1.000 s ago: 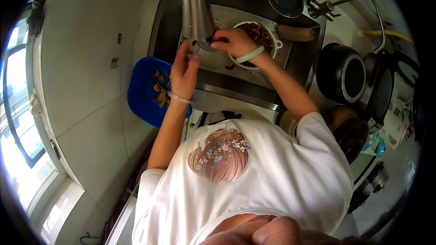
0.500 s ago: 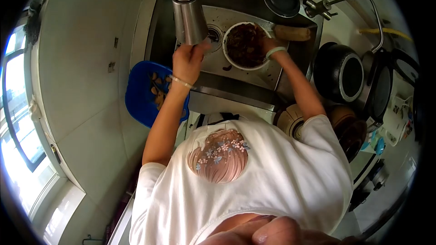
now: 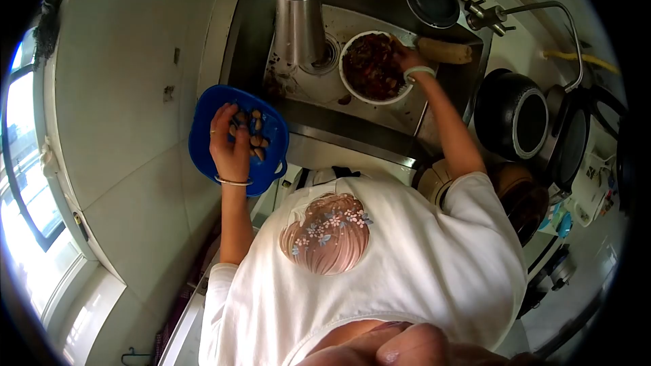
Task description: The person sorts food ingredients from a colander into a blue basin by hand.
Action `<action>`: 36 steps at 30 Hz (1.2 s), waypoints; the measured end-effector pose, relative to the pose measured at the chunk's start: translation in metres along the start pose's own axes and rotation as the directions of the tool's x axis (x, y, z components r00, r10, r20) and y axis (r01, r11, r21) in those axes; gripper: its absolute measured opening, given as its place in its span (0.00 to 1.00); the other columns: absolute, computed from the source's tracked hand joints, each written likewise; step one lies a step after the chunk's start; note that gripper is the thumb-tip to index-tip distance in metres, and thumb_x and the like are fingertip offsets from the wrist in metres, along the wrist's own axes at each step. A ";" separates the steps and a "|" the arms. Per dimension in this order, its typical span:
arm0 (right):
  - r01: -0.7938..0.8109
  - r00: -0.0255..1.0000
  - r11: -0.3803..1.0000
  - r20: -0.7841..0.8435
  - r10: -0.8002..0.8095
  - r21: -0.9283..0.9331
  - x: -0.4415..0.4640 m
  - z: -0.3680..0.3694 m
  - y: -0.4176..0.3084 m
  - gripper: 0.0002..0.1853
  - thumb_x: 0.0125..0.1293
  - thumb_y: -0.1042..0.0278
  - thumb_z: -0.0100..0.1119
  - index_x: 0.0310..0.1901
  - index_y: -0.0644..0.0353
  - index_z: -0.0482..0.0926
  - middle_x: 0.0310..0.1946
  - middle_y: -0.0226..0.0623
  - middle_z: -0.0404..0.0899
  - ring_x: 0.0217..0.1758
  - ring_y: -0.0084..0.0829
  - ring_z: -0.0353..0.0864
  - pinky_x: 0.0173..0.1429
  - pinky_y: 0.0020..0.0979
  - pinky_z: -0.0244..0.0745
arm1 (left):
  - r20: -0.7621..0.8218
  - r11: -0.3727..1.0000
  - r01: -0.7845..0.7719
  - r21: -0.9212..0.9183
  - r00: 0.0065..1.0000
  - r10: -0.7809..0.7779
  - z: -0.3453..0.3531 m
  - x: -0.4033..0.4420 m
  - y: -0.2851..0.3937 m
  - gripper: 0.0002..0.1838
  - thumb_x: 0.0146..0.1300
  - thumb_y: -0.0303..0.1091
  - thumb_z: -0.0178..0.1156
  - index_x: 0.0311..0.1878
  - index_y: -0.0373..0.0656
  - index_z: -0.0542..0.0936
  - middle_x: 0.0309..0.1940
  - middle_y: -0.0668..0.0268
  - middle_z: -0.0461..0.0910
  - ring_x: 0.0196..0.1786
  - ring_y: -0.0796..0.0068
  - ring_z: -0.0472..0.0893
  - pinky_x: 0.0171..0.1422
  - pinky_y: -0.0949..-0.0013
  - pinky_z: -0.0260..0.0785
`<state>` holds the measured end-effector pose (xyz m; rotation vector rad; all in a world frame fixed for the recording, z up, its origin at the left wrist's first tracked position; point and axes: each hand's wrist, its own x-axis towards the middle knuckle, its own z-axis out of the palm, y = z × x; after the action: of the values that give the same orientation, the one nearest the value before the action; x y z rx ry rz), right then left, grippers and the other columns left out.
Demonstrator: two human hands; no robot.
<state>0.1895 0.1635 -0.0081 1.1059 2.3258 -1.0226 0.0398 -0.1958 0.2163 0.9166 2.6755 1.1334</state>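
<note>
My left hand [image 3: 230, 142] is over a blue plastic basin [image 3: 203, 122], its fingers apart and pointing down at small brown rounded pieces [image 3: 257, 141] inside. What these pieces are I cannot make out. In the sink stands a white bowl [image 3: 352, 91] filled with a dark reddish-brown wet mix [image 3: 369, 64]. My right hand [image 3: 410, 62] reaches over the bowl's right rim. Its fingertips dip toward the mix and are partly hidden, so their grip does not show.
A metal faucet [image 3: 298, 27] hangs over the left part of the sink [image 3: 319, 112], near the drain [image 3: 329, 54]. A pale brown cylindrical object [image 3: 444, 51] lies right of the bowl. Black pots [image 3: 512, 112] stand on the right, below a thin curved tap [image 3: 542, 5].
My left hand has moved from under the faucet, down and left to the blue basin, and its fingers have spread. My right hand stays at the bowl; the view has shifted slightly.
</note>
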 end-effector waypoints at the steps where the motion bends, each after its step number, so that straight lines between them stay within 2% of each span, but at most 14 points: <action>1: -0.043 0.998 0.997 -0.045 0.046 0.067 0.003 0.007 0.003 0.28 0.57 0.54 0.50 0.59 0.52 0.58 0.53 0.46 0.65 0.51 0.44 0.68 0.50 0.36 0.66 | 0.000 1.000 0.007 0.000 1.000 -0.007 0.003 0.000 0.010 0.16 0.50 0.23 0.50 0.44 0.38 0.72 0.46 0.54 0.70 0.43 0.71 0.72 0.41 0.71 0.66; 3: -0.099 0.994 0.987 -0.043 0.105 0.128 0.005 0.015 -0.005 0.30 0.56 0.51 0.50 0.58 0.57 0.59 0.54 0.45 0.63 0.54 0.42 0.65 0.54 0.35 0.62 | 0.037 0.847 0.181 -0.500 0.982 -0.188 0.016 0.000 0.037 0.15 0.49 0.20 0.49 0.42 0.38 0.73 0.44 0.57 0.71 0.41 0.73 0.71 0.43 0.73 0.65; 5: -0.151 0.986 0.969 -0.045 0.163 0.193 0.011 0.016 -0.007 0.32 0.55 0.49 0.50 0.57 0.62 0.60 0.56 0.43 0.61 0.58 0.41 0.62 0.58 0.35 0.59 | 0.052 0.912 0.029 -0.410 0.999 -0.008 0.031 0.005 0.052 0.12 0.50 0.20 0.48 0.40 0.36 0.73 0.42 0.61 0.72 0.39 0.77 0.71 0.41 0.77 0.64; 9: -0.385 0.919 0.903 0.170 0.355 0.192 0.016 0.006 -0.009 0.37 0.52 0.43 0.51 0.56 0.63 0.60 0.56 0.42 0.62 0.57 0.39 0.62 0.58 0.34 0.60 | 0.303 0.747 0.230 -0.623 0.952 -0.040 0.075 -0.002 0.069 0.13 0.51 0.20 0.48 0.41 0.37 0.73 0.41 0.63 0.72 0.38 0.78 0.71 0.40 0.77 0.65; 11: -0.471 0.866 0.872 0.258 0.428 0.134 0.016 0.010 -0.008 0.37 0.51 0.42 0.51 0.56 0.63 0.60 0.56 0.41 0.62 0.58 0.39 0.62 0.57 0.34 0.60 | 0.575 0.511 0.572 -0.642 0.800 -0.173 0.100 -0.007 0.066 0.15 0.51 0.20 0.48 0.44 0.39 0.72 0.41 0.65 0.70 0.38 0.79 0.72 0.40 0.78 0.65; 13: -0.207 0.961 0.975 0.206 0.186 0.085 0.015 0.022 -0.003 0.38 0.52 0.39 0.47 0.58 0.61 0.59 0.55 0.46 0.63 0.55 0.42 0.65 0.55 0.35 0.62 | 0.705 0.247 0.812 -0.529 0.583 -0.405 0.132 -0.008 0.070 0.15 0.52 0.24 0.48 0.46 0.39 0.70 0.38 0.65 0.72 0.42 0.74 0.73 0.44 0.73 0.65; 16: -0.136 0.976 0.990 0.174 0.128 0.034 0.007 0.027 -0.024 0.35 0.54 0.42 0.46 0.55 0.64 0.61 0.50 0.50 0.67 0.53 0.44 0.66 0.54 0.37 0.62 | 0.743 0.066 0.896 -0.440 0.404 -0.534 0.199 -0.017 0.048 0.18 0.51 0.27 0.51 0.48 0.40 0.68 0.33 0.67 0.71 0.38 0.74 0.72 0.43 0.71 0.66; 19: -0.200 0.963 0.974 0.163 0.215 -0.103 -0.005 0.022 -0.045 0.33 0.56 0.45 0.45 0.55 0.65 0.59 0.46 0.50 0.69 0.51 0.46 0.68 0.53 0.38 0.63 | 0.679 0.025 0.999 -0.042 0.047 -0.733 0.237 -0.010 0.049 0.19 0.54 0.31 0.50 0.50 0.41 0.65 0.32 0.63 0.70 0.36 0.71 0.72 0.39 0.68 0.67; 20: -0.162 0.986 0.968 0.011 0.167 -0.191 0.009 0.049 -0.025 0.33 0.57 0.45 0.43 0.56 0.64 0.57 0.46 0.50 0.70 0.48 0.47 0.69 0.52 0.39 0.64 | 0.619 -0.010 0.996 0.092 -0.065 -0.783 0.247 -0.008 0.045 0.20 0.54 0.32 0.50 0.51 0.41 0.64 0.32 0.62 0.70 0.35 0.69 0.71 0.37 0.67 0.67; 23: -0.003 0.999 1.000 -0.032 0.003 -0.009 0.015 0.061 -0.004 0.33 0.57 0.45 0.43 0.57 0.63 0.56 0.48 0.51 0.68 0.49 0.47 0.69 0.52 0.39 0.64 | 0.687 -0.170 0.984 -0.058 -0.084 -0.722 0.269 -0.010 0.022 0.21 0.56 0.29 0.46 0.54 0.43 0.61 0.41 0.58 0.66 0.41 0.64 0.71 0.41 0.62 0.69; 28: -0.319 0.942 0.820 0.254 0.220 0.476 0.013 0.028 -0.009 0.51 0.43 0.28 0.48 0.60 0.63 0.53 0.58 0.49 0.56 0.60 0.43 0.58 0.58 0.40 0.59 | 0.817 -0.404 0.871 -0.280 -0.005 -0.577 0.316 -0.016 -0.019 0.25 0.56 0.21 0.40 0.59 0.48 0.55 0.54 0.51 0.60 0.48 0.54 0.71 0.45 0.55 0.72; 32: -0.534 0.844 0.644 0.389 0.369 0.548 0.028 0.039 -0.007 0.52 0.41 0.23 0.42 0.59 0.62 0.55 0.54 0.45 0.64 0.57 0.39 0.61 0.57 0.39 0.59 | 0.805 -0.279 0.882 -0.380 0.166 -0.570 0.320 -0.015 -0.028 0.31 0.52 0.15 0.39 0.59 0.51 0.52 0.54 0.52 0.60 0.48 0.52 0.71 0.43 0.53 0.74; 35: -0.438 0.885 0.816 0.339 0.318 0.377 0.024 0.035 -0.024 0.50 0.40 0.22 0.41 0.53 0.63 0.65 0.46 0.43 0.71 0.52 0.39 0.67 0.54 0.40 0.61 | 0.689 -0.185 0.851 -0.492 0.251 -0.679 0.270 0.001 0.017 0.33 0.50 0.14 0.38 0.60 0.53 0.50 0.54 0.51 0.60 0.48 0.52 0.71 0.43 0.53 0.74; 36: -0.413 0.872 0.869 0.395 0.291 0.272 0.020 0.022 -0.039 0.46 0.45 0.28 0.46 0.56 0.62 0.62 0.53 0.49 0.64 0.55 0.43 0.65 0.55 0.39 0.60 | 0.729 -0.252 0.816 -0.520 0.271 -0.628 0.267 -0.003 0.010 0.31 0.50 0.14 0.39 0.59 0.48 0.51 0.52 0.51 0.61 0.48 0.51 0.70 0.45 0.53 0.73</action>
<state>0.1468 0.1408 -0.0171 1.3047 1.6223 -1.3816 0.1295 -0.0253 0.0307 -0.8098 1.2475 1.5202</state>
